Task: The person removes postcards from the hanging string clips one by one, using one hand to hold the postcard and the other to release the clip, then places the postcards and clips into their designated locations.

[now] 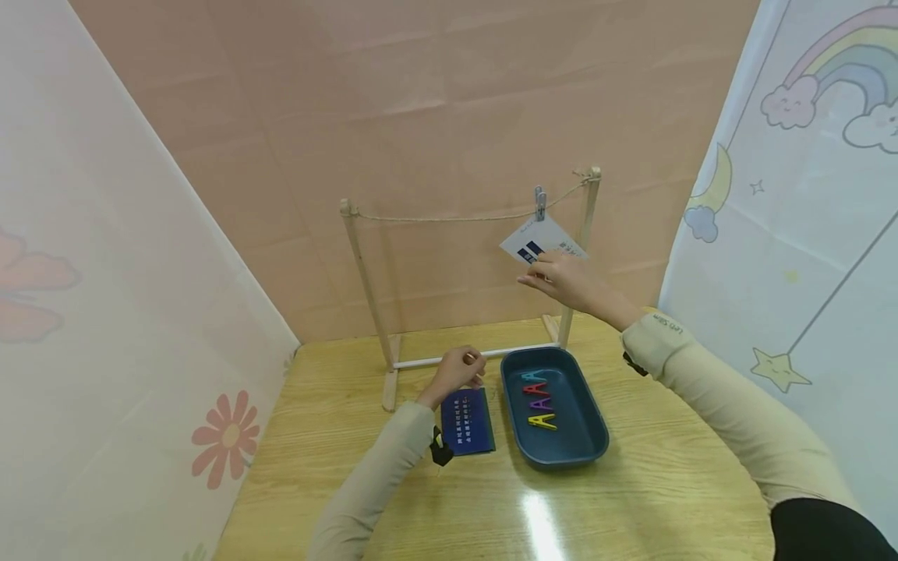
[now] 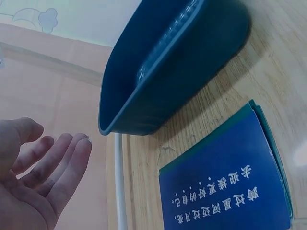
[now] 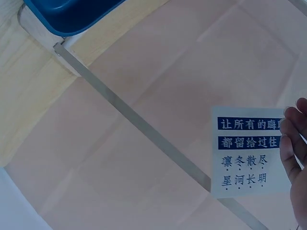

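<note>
A white card (image 1: 536,240) with dark blue bands and printed characters hangs tilted from a grey clothespin (image 1: 540,204) on a string (image 1: 449,220). My right hand (image 1: 561,279) is at the card's lower edge. In the right wrist view, its loosely bent fingers (image 3: 291,127) overlap one side of the card (image 3: 244,167); whether they touch it is unclear. Lower down, my left hand (image 1: 459,368) hovers over a stack of dark blue cards (image 1: 468,425). The left wrist view shows that hand (image 2: 43,177) with relaxed fingers and nothing in it.
The string runs between two wooden posts (image 1: 368,288) joined by a white bar (image 1: 421,362) at the base. A dark blue tray (image 1: 589,444) on the wooden table (image 1: 666,467) holds several coloured clothespins (image 1: 542,421). Fabric walls (image 1: 421,93) enclose the table.
</note>
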`<action>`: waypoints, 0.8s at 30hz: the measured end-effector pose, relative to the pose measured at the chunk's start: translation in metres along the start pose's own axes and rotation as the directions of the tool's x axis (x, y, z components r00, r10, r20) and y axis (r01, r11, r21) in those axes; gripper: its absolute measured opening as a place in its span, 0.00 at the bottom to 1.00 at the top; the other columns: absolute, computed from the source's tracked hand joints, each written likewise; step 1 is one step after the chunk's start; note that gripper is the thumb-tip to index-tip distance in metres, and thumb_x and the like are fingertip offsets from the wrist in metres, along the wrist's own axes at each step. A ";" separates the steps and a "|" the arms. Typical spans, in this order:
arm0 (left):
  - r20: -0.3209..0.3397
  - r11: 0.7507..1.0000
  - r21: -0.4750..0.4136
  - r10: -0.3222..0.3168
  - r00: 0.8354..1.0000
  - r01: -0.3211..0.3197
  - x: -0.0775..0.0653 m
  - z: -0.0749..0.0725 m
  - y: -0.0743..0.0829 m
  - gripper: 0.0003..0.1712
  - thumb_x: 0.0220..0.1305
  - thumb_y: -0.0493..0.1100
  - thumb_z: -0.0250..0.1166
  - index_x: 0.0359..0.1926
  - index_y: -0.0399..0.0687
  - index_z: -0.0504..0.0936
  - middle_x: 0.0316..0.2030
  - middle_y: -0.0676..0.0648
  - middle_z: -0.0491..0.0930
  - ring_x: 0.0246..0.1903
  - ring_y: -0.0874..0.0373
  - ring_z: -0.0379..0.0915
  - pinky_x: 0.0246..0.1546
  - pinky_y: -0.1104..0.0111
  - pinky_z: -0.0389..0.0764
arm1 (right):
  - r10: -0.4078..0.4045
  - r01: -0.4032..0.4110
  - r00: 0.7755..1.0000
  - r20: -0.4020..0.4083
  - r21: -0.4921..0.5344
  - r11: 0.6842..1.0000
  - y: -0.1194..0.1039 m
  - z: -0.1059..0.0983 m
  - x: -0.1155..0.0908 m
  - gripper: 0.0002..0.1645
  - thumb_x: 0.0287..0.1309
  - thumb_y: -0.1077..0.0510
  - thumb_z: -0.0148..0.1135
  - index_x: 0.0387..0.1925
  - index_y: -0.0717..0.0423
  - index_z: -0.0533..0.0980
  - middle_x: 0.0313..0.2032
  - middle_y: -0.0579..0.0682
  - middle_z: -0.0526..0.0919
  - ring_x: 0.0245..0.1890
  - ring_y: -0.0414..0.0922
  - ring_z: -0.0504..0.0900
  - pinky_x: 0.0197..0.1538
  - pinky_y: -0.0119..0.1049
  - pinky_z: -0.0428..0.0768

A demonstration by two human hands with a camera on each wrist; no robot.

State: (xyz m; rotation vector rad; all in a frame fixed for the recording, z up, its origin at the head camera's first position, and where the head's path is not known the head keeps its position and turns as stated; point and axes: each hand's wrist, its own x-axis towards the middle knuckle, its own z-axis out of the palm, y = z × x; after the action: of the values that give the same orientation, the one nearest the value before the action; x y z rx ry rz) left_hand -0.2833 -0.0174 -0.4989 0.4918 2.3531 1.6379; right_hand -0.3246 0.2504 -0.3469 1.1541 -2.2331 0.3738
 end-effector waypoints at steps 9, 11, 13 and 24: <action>-0.027 1.000 -0.002 0.024 0.999 -0.024 0.005 0.007 0.009 0.12 0.75 0.40 0.57 0.47 0.33 0.79 0.34 0.35 0.81 0.30 0.42 0.84 0.35 0.53 0.88 | -0.072 0.064 0.991 -0.109 -0.077 0.995 -0.002 -0.013 0.019 0.35 0.72 0.38 0.43 0.22 0.59 0.78 0.20 0.49 0.73 0.18 0.42 0.67 0.20 0.34 0.66; -0.027 0.999 -0.024 0.034 0.999 -0.035 0.006 0.008 0.011 0.13 0.75 0.39 0.57 0.49 0.31 0.78 0.38 0.32 0.81 0.34 0.36 0.83 0.37 0.51 0.88 | -0.097 0.082 0.987 -0.132 -0.116 0.990 -0.001 -0.017 0.024 0.33 0.72 0.41 0.47 0.22 0.61 0.79 0.20 0.51 0.75 0.19 0.44 0.69 0.21 0.37 0.68; -0.033 0.999 -0.035 0.039 0.999 -0.040 0.008 0.010 0.013 0.12 0.75 0.39 0.56 0.49 0.32 0.78 0.39 0.31 0.80 0.37 0.32 0.81 0.38 0.51 0.88 | -0.120 0.097 0.981 -0.156 -0.144 0.985 0.000 -0.021 0.029 0.25 0.70 0.48 0.58 0.24 0.62 0.79 0.22 0.53 0.78 0.21 0.48 0.72 0.25 0.40 0.72; -0.032 0.992 -0.032 0.119 0.992 -0.120 0.014 0.018 0.020 0.15 0.75 0.39 0.56 0.51 0.28 0.76 0.42 0.27 0.79 0.34 0.30 0.81 0.29 0.61 0.89 | -0.092 0.038 0.962 -0.258 -0.206 0.978 0.007 -0.049 0.051 0.10 0.58 0.60 0.71 0.31 0.65 0.81 0.31 0.58 0.80 0.31 0.55 0.71 0.33 0.47 0.72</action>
State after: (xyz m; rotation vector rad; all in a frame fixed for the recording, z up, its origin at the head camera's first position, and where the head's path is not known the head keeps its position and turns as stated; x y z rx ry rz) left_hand -0.2866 0.0106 -0.4862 0.6160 2.3552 1.7451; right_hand -0.3348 0.2453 -0.2770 1.0045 -1.9450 0.2539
